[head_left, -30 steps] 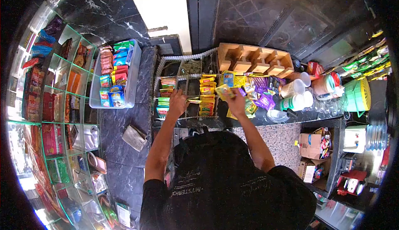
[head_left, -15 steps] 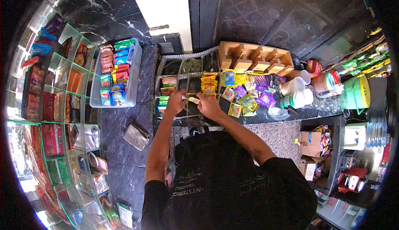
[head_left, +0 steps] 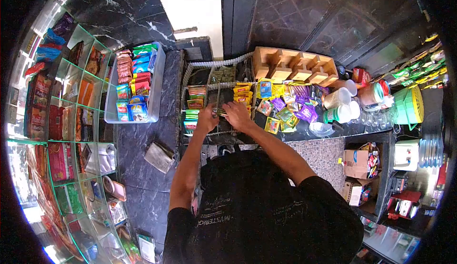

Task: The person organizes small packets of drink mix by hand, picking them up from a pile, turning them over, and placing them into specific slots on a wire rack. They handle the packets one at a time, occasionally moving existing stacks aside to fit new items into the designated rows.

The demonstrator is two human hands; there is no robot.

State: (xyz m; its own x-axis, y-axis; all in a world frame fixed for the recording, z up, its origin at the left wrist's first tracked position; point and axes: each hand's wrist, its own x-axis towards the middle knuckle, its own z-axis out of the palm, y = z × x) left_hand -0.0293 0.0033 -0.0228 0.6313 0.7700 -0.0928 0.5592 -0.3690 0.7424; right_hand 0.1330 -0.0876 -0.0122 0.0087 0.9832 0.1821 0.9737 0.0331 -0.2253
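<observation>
My left hand point(head_left: 207, 119) and my right hand point(head_left: 237, 116) meet over a divided rack point(head_left: 218, 92) with a pale, ribbed rim. Both hands are closed on a small bunch of sachets point(head_left: 221, 112), seen edge-on between the fingertips; their print is too small to read. Beside my left hand, green-and-white sachets point(head_left: 191, 120) fill a front compartment, with brownish sachets point(head_left: 195, 97) behind them. Yellow sachets point(head_left: 243, 95) stand in the compartment just beyond my right hand. The fingers partly cover the middle dividers.
Loose yellow and purple sachets point(head_left: 290, 106) lie right of the rack, before a wooden compartment box point(head_left: 294, 66). Jars point(head_left: 337, 98) stand farther right. At left are a plastic bin point(head_left: 154, 92) of packets, a folded cloth-like item point(head_left: 159, 157) and glass shelving point(head_left: 69, 140).
The yellowish sachet between my hands has been lowered and turned, now showing mostly edges. My right hand has come closer to my left. The whole view has shifted slightly.
</observation>
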